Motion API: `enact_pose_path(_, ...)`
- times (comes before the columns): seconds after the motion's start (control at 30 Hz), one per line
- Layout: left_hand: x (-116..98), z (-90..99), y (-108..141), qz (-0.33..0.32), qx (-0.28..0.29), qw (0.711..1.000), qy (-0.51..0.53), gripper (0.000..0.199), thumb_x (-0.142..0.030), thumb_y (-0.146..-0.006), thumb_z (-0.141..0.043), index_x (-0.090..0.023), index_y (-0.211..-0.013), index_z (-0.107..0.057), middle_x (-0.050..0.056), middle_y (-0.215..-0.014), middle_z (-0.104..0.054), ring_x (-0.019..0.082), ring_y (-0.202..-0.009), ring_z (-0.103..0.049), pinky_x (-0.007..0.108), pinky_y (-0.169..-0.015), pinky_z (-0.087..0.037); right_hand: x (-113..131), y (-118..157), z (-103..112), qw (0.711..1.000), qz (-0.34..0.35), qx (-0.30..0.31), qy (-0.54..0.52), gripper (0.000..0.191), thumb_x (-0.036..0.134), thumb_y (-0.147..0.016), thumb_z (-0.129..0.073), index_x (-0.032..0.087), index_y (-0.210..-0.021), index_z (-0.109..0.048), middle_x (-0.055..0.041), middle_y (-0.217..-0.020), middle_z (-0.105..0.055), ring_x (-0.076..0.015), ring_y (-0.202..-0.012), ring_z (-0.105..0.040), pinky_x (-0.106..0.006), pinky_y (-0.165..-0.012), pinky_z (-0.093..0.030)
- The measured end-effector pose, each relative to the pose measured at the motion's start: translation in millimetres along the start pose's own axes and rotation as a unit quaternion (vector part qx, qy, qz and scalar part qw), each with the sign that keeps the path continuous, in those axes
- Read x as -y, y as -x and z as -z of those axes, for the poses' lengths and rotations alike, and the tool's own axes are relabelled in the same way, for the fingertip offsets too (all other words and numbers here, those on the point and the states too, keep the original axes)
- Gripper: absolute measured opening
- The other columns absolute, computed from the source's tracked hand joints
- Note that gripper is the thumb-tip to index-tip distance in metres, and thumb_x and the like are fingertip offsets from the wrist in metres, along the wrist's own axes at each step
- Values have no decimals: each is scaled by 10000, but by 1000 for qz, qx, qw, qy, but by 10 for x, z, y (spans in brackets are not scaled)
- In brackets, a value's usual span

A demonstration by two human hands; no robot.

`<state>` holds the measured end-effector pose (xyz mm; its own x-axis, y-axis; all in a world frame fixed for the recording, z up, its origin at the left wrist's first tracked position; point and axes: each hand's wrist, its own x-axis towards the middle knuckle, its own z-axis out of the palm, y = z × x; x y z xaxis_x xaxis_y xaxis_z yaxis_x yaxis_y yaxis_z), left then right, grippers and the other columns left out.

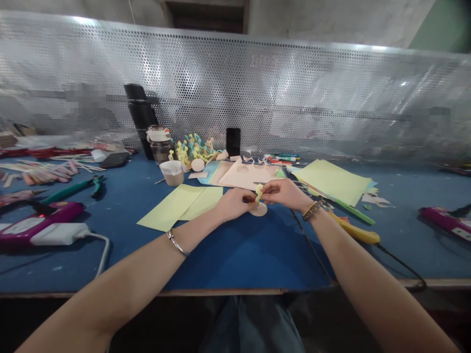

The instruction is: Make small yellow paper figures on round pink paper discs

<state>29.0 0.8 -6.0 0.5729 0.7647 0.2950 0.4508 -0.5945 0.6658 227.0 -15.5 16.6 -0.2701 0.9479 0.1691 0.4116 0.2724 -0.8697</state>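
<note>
Between my two hands is a small pale yellow shaped piece (259, 191), much like the little figures in the pile behind. My left hand (237, 203) pinches it from the left, thumb and fingers drawn together. On its other side my right hand (281, 192) also has its fingertips closed on it. Just below lies a pale round disc (259, 210) on the blue table; I cannot tell whether the piece touches it. Yellow sheets (180, 206) lie left of my left hand, and cream sheets with cut-out holes (250, 174) lie behind both hands.
A yellow-handled corded tool (355, 229) and a green cutter (355, 213) lie right. Back left stand a black flask (142, 115), a lidded jar (160, 142), a cup (172, 172) and a pile of small figures (193, 149). Pliers (97, 185) and a purple power strip (55, 218) lie left.
</note>
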Motion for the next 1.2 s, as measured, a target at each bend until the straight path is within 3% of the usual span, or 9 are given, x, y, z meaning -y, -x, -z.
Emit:
enact_pose_path(0.63, 47, -30, -40, 6, -3, 1000, -25, 174, -340, -718, -652, -184, -775, -705, -3, -761, -682, 169, -719, -599, 262, -656, -402, -10, -4, 17, 1000, 8, 4, 15, 192, 287, -659, -750, 163, -782, -667, -61, -795, -702, -167, -714, -661, -280, -595, -572)
enact_pose_path(0.87, 72, -38, -44, 5, 4, 1000, -27, 164, -320, -717, -641, -187, -786, -710, 8, -801, -706, 181, -751, -612, 267, -680, -417, 10, 0, 41, 995, 64, -4, 72, 213, 286, -658, -740, 165, -820, -673, -62, -861, -707, -183, -772, -674, -306, -697, -558)
enact_pose_path(1.0, 75, -46, -49, 1, 4, 1000, -30, 141, -286, -716, -644, -183, -786, -711, 11, -790, -704, 174, -734, -608, 266, -670, -412, 28, 7, 30, 995, 61, -1, 78, 213, 282, -652, -742, 166, -816, -673, -64, -857, -708, -182, -791, -671, -321, -743, -551)
enact_pose_path(1.2, 29, -35, -34, 7, 4, 1000, -27, 148, -314, -729, -635, -180, -739, -698, -5, -711, -672, 164, -676, -587, 262, -616, -389, 20, 17, 3, 997, 26, 20, 71, 197, 288, -667, -726, 159, -811, -689, -63, -788, -707, -170, -716, -653, -261, -569, -522)
